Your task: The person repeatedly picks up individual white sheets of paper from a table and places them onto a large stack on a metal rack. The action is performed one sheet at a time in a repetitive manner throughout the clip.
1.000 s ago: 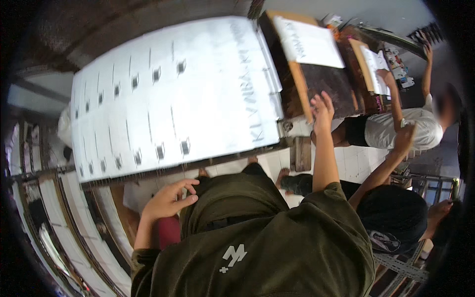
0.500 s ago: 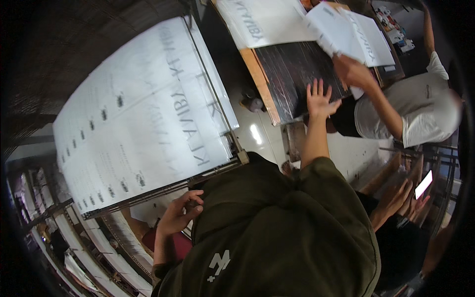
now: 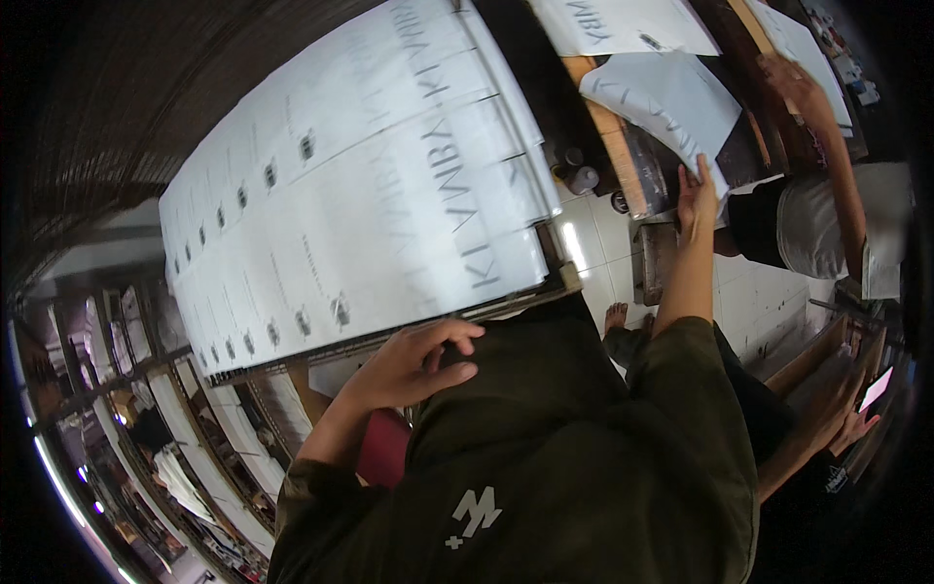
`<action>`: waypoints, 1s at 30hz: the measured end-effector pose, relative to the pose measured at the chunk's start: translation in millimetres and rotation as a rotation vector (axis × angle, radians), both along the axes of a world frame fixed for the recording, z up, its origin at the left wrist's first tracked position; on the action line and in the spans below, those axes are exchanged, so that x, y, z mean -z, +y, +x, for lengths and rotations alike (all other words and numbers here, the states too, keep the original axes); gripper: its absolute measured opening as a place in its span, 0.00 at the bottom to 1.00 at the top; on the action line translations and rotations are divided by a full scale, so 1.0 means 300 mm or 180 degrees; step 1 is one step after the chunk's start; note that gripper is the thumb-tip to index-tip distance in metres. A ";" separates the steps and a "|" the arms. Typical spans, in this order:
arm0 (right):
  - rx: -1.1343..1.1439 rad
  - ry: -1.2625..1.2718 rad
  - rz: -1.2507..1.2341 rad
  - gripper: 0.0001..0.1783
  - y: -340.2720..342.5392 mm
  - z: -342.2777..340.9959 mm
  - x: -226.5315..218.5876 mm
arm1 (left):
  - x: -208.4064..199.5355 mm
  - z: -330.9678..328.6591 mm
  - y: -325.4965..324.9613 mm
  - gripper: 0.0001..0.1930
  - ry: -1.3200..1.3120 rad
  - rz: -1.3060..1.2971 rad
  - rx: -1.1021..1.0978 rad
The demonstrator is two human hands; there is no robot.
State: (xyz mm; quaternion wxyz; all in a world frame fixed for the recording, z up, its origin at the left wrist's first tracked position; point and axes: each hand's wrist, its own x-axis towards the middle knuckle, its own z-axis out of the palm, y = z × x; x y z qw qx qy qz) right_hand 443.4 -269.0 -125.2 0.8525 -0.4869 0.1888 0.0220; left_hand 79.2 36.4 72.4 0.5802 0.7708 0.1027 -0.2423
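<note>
In the upper right of the frame, the right hand (image 3: 698,200) grips a white lettered sheet (image 3: 671,92) by its lower right corner, over a dark table (image 3: 660,175); how tight the hold is, I cannot tell. The sheet bows, its lower edge curling up, so a hold at only 1 corner could let it crease near the fingers, or flop and slip if they loosen. Its left end lies by the wooden strip (image 3: 611,127) along the table's edge, where thin material could snag or take a dent if dragged. Another white sheet (image 3: 623,24) lies just above it in the frame; a careless pull might shift that too, if the 2 touch, which is hard to judge. At the far upper right, a co-worker's hand (image 3: 798,92) is near, so crossing arms could knock the corner free. The left hand (image 3: 413,365), in the centre, has curled fingers and appears to hold nothing; it sits close to the lower edge of the large rack of printed sheets (image 3: 379,185), and a bump there could disturb the overlapping layers or smear any print not dry.
</note>
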 end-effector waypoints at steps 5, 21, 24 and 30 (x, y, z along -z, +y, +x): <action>0.0484 -0.0300 -0.0523 0.23 0.192 -0.113 -0.373 | -0.161 -0.106 0.079 0.21 -0.0480 -0.0412 0.0180; -0.1334 -0.1822 -0.0642 0.08 0.516 -0.607 -1.345 | -0.210 -0.015 0.373 0.49 -0.1103 -0.2557 -0.1250; -0.1390 -0.1933 -0.0304 0.08 0.628 -0.639 -1.349 | -0.354 -0.014 0.419 0.44 -0.1428 -0.3003 -0.2001; -0.2010 -0.1889 -0.0437 0.12 0.637 -0.498 -1.254 | -0.372 0.050 0.445 0.26 -0.1851 -0.2179 -0.2592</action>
